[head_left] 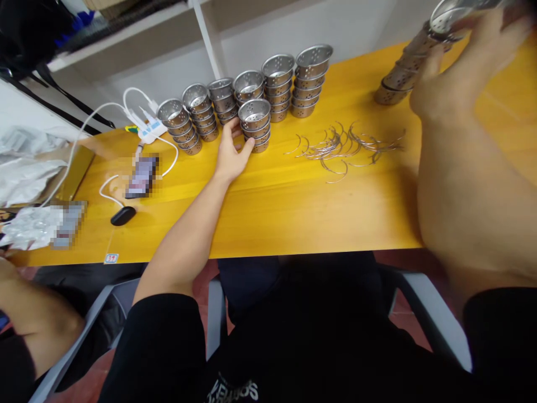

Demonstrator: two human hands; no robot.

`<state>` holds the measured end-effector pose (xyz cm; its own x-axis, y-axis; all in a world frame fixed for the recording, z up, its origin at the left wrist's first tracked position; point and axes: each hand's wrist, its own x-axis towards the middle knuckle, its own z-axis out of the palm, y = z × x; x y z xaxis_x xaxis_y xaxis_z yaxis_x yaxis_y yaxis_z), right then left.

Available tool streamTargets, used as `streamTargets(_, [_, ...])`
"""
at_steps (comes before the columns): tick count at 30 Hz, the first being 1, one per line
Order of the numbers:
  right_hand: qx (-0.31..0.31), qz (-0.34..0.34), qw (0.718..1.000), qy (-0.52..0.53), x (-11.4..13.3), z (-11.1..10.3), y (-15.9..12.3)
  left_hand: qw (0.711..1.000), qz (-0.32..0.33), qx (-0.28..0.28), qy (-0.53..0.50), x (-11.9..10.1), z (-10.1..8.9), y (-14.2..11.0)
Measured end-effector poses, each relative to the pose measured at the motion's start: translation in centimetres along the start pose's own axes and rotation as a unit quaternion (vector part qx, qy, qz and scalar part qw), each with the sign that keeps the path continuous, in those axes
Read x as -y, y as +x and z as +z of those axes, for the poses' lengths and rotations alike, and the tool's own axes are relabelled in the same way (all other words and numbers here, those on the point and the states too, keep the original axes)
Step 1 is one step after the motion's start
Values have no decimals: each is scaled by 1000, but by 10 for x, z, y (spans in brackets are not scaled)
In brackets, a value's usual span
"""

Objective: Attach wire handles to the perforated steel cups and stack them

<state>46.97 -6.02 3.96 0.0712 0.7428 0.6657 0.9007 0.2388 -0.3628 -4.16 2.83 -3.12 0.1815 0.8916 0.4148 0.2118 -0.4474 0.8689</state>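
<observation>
Perforated metal cups stand in nested stacks on the yellow table. My left hand [232,154] is at the left and front of a short cup stack [257,127], with its thumb against the front and its fingers partly hidden beside it. At the upper right, my right hand [465,73] is blurred by motion. It grips a perforated metal cup [442,22], tilted at the top of a leaning cup stack [398,78]. The fingertips of this hand are partly hidden. Between my hands lies a loose pile of thin curved metal wires [339,145].
More cup stacks [279,84] line the table's back edge. On the left are a white power strip [151,129] with cables, a phone [142,176], a black oval object [123,215] and plastic bags [31,226]. Another person's arm [37,319] is at lower left.
</observation>
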Motion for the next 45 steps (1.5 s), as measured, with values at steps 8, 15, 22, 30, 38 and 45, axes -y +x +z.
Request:
streamTargets(8, [-77,171,981,-45,3,30,28,1000,-2,9,-6,1,3,0])
streamTargets(15, [-128,203,969,-63,-39,47,39,1000,11,-12,4,4,2,1])
streamTargets(22, [-127,95,987,-14,-57,41,32,1000,17,-17,7,-7,3,-2])
streamTargets(30, [-218,-202,942,159,35,33,31,965,214,-55,145,-56,-6,-6])
streamTargets(38, [79,-237,914,320,161,51,-24,946,220,55,230,-70,23,-21])
streamTargets(45, [188,-176,907,333,178,61,-36,964,173,95,180,-67,17,-15])
